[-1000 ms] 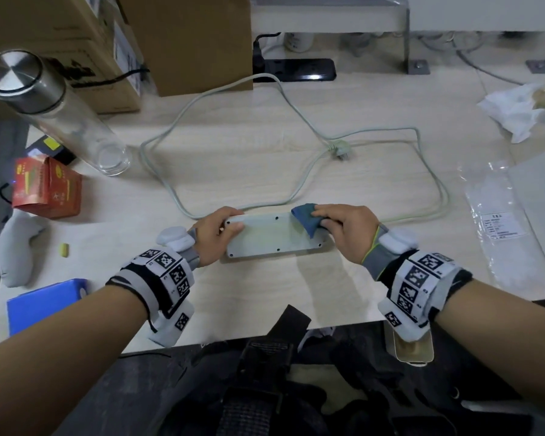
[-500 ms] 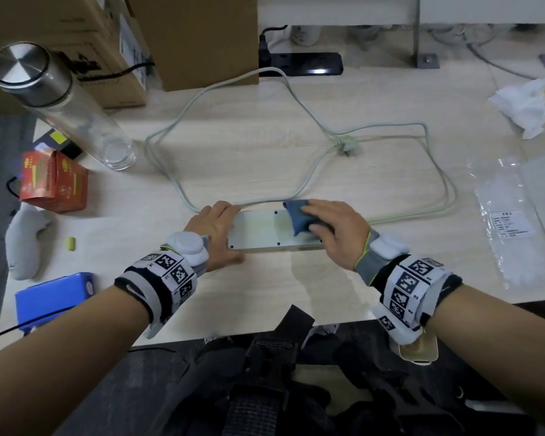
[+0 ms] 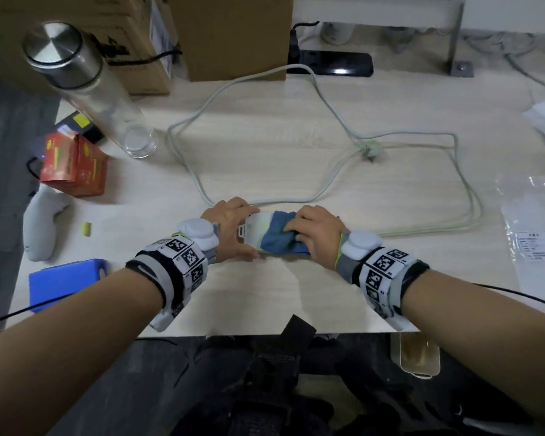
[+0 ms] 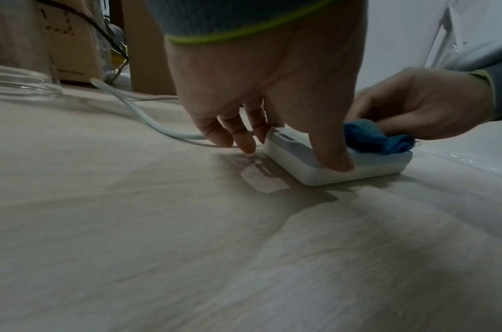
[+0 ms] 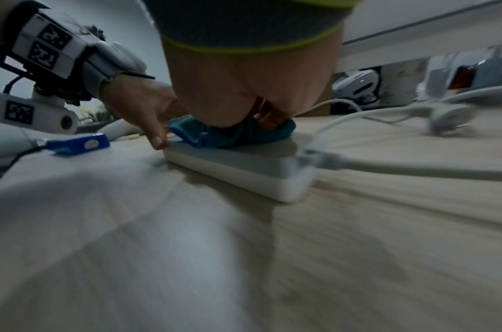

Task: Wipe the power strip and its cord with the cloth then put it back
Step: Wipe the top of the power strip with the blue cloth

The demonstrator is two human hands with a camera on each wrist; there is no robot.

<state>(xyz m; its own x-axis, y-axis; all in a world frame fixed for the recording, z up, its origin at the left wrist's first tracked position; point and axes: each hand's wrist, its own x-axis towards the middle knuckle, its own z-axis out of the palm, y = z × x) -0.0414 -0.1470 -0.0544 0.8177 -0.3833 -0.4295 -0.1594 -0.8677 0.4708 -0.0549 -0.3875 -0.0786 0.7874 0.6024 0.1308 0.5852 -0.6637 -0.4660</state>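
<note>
The white power strip (image 3: 255, 231) lies flat near the table's front edge. My left hand (image 3: 233, 228) grips its left end, thumb (image 4: 333, 161) on the near side and fingers (image 4: 241, 140) on the far side. My right hand (image 3: 317, 236) holds the bunched blue cloth (image 3: 279, 236) and presses it onto the strip's top, covering the middle and right part. The pale cord (image 3: 328, 99) leaves the strip's right end (image 5: 414, 170) and loops widely over the table. Its plug (image 3: 370, 150) lies loose in the middle.
A glass bottle with a steel lid (image 3: 85, 89), a red box (image 3: 73, 168), a white handheld device (image 3: 41, 225) and a blue block (image 3: 66, 281) sit at the left. Cardboard boxes (image 3: 233, 33) and a black power strip (image 3: 334, 62) stand behind. A plastic bag (image 3: 532, 221) lies right.
My right hand has slid the cloth leftward along the strip, from its right end toward the middle. My left hand stays on the left end.
</note>
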